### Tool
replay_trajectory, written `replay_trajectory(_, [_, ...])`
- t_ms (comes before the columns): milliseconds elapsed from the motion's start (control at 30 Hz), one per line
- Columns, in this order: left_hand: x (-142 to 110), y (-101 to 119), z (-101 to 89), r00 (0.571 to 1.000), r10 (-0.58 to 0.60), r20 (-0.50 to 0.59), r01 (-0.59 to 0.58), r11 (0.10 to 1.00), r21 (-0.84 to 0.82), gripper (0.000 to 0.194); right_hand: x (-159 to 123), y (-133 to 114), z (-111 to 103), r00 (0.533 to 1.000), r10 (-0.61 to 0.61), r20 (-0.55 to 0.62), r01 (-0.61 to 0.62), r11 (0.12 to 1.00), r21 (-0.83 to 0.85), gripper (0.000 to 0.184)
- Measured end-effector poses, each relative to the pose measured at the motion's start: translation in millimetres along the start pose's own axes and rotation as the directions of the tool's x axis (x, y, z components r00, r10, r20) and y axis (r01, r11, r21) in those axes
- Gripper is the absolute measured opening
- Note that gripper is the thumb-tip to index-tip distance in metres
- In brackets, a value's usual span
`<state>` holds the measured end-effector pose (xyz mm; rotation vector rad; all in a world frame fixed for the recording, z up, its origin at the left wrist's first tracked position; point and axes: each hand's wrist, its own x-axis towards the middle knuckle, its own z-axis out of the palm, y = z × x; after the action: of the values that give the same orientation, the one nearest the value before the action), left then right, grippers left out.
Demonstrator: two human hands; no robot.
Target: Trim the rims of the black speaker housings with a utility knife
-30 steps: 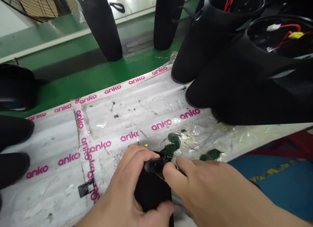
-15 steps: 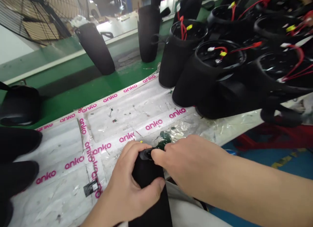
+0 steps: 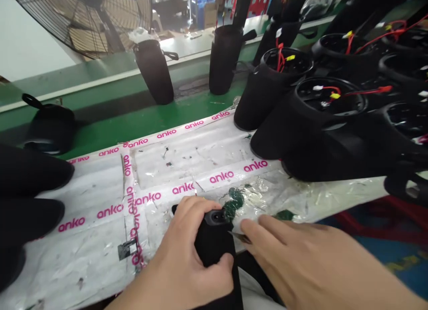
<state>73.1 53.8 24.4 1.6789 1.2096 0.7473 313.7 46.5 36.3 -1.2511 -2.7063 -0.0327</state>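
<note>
My left hand (image 3: 187, 252) is wrapped round a black fabric-covered tube (image 3: 214, 243), which looks like a speaker housing. Its upper end shows an oval plastic recess (image 3: 216, 217) with two small dark holes. Close to the right of that recess, my right hand (image 3: 294, 252) is closed on a thin pointed metal tool (image 3: 239, 235); most of the tool is hidden by the fingers, and whether it is a blade or tweezers I cannot tell. Its tip is by the tube's edge; contact cannot be made out.
Several similar black housings (image 3: 314, 123), open at the top with red wires, crowd the right side. More dark ones (image 3: 33, 172) lie at the left. Taped white sheeting (image 3: 187, 152) covers the green bench (image 3: 133, 123). A large fan (image 3: 93, 25) stands behind.
My right hand was at the recess half a second ago and has drawn back to the right, exposing the recess and a metal tip. My left hand keeps its hold. The camera view has shifted.
</note>
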Motion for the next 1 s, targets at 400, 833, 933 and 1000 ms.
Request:
replay_trajectory(400, [8.5, 3.6, -0.9, 0.995, -0.085, 0.052, 0.088, 0.993, -0.072, 0.057, 25.2, -12.0, 11.5, 0.995, 0.03, -0.094, -0.021, 0.995, 0.095, 0.045])
replay_trajectory(833, [9.3, 3.2, 1.9, 0.997, -0.077, 0.014, 0.078, 0.996, -0.037, 0.059, 24.2, -20.0, 12.1, 0.996, 0.086, -0.005, -0.086, 0.992, 0.094, 0.042])
replay_trajectory(933, [9.8, 1.2, 0.0, 0.993, -0.117, 0.023, 0.118, 0.99, -0.076, 0.062, 24.2, -18.3, 11.0, 0.997, 0.079, 0.02, -0.08, 0.995, 0.061, 0.042])
replay_trajectory(1000, [9.9, -1.8, -3.1, 0.992, -0.123, 0.038, 0.127, 0.986, -0.104, 0.065, 24.3, -15.6, 9.5, 0.998, 0.063, 0.025, -0.064, 0.997, 0.03, 0.038])
